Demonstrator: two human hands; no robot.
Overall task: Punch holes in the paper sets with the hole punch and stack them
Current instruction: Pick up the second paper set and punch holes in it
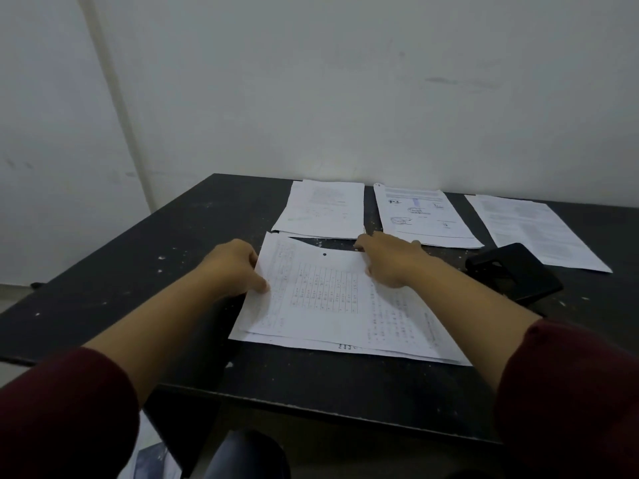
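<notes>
My left hand (238, 267) pinches the paper set (332, 305) at its left edge, my right hand (390, 261) rests flat on its far corner, nearer the hole punch (515, 271).

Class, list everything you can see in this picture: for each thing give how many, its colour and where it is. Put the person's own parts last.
Table: one, black, speckled white, against the wall.
Near paper set: one, white, printed, hole at far edge, table centre.
Far paper sets: three, white, in a row along the wall.
Hole punch: one, black, right of near set.
Wall: white, behind.
Left hand: grips near set's left edge.
Right hand: on its far right corner.
Sleeves: two, maroon.
</notes>
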